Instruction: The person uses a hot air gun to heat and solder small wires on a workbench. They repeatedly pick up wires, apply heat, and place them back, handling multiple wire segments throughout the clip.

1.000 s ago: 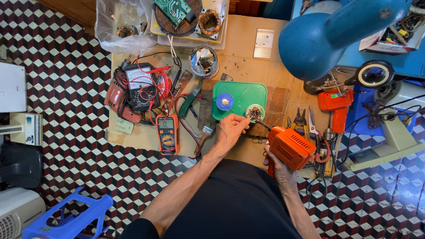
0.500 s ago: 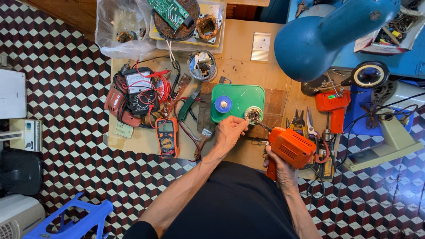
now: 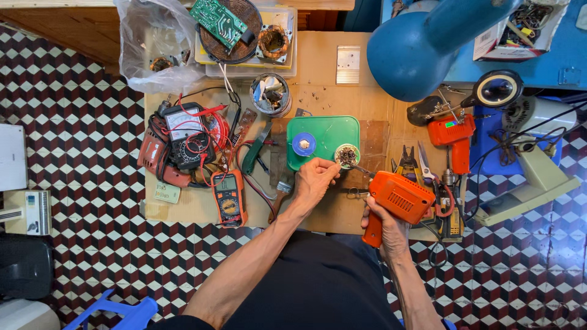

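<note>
The orange soldering gun (image 3: 398,197) is lying across the near right part of the wooden bench (image 3: 318,73), its thin tip reaching left into a small round tin (image 3: 347,155) of dark, crumbly matter. The right hand (image 3: 385,227) is gripping the gun's handle with fingers closed around it. The left hand (image 3: 315,180) is resting just left of the tin, fingers curled and pinched at its rim; whether it is actually gripping the tin is hard to tell. The tin is sitting on the near right corner of a green rounded plastic lid (image 3: 324,139), beside 1 small blue spool (image 3: 304,144).

Left of the hands, an orange digital multimeter (image 3: 228,197) is lying near the bench edge, with a small pale label card (image 3: 166,193) just to its left. Farther left, a black analogue meter (image 3: 183,135) is sitting tangled in red leads. At the far edge, a clear plastic bag (image 3: 158,43) is slumping beside a green circuit board (image 3: 221,18) on a dark round coil. At the far right, an open cardboard box (image 3: 520,27) is holding small parts. A big blue lamp shade (image 3: 416,49) is hanging over the bench, and a second orange soldering gun (image 3: 454,135) is lying to the right.
</note>
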